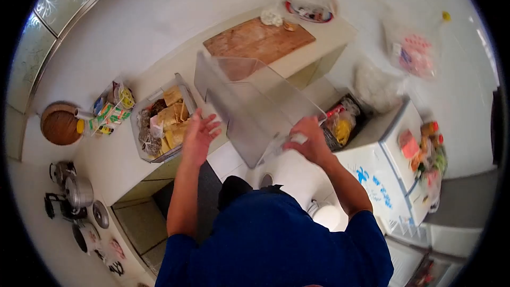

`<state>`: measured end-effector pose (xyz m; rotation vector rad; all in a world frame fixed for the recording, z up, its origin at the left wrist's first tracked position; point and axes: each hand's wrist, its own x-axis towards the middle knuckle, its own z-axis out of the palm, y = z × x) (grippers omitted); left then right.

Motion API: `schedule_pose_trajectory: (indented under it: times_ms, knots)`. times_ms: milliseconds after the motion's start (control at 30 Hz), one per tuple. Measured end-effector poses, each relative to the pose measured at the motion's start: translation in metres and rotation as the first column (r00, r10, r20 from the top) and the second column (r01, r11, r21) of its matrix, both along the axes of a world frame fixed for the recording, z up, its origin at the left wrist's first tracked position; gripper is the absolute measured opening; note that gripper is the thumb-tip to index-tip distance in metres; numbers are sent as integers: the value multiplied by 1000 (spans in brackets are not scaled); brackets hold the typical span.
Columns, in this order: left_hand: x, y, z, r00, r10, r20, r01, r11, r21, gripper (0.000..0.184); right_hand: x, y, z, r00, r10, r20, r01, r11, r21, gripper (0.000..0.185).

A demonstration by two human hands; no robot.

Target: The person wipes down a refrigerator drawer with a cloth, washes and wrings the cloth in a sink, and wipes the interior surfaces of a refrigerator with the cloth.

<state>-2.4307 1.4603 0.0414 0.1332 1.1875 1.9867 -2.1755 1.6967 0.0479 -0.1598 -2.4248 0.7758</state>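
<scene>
A large clear plastic bin (pixel 249 106) hangs tilted in front of me, off the floor. My right hand (pixel 311 139) is closed on its near right corner, where a blurred, whitish see-through part shows at the fingers. My left hand (pixel 201 134) is raised with its fingers spread, close to the bin's left side and holding nothing; whether it touches the bin I cannot tell. Just left of that hand, a grey tray (pixel 139 146) on the counter holds tan slabs or packets and dark bagged food.
A wooden cutting board (pixel 255 42) lies on the back counter. To the right stand a dark crate (pixel 361 122) with bagged items and a white fridge (pixel 366 172) topped with produce. Pots (pixel 79 191) line the left counter. A white bin-like object (pixel 325 215) is on the floor.
</scene>
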Motion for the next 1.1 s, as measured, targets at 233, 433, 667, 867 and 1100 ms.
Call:
schedule_pose_trajectory:
  times_ms: [233,433,667,867,1100]
  knots:
    - [-71,-5,-56,977,164,-135,-184,972,-146,50,-174,179,-88,969,-186,-161,-75,398,-914,24]
    - [-90,-2,-119,971,187,150,-122,923,-366,48,-285,232,-94,825,-540,-165,-288,-152,-946,45]
    - [-118,33,-105,970,199,143,-142,932,-334,49,-343,310,-192,842,-521,141,-117,-431,-895,58]
    - [-94,43,-106,909,410,-67,-394,797,-458,52,-360,339,-231,915,-380,133,-67,-470,-880,50]
    - [-35,60,-146,848,527,-62,-438,630,-641,52,-377,413,-318,966,-165,199,51,-636,-770,61]
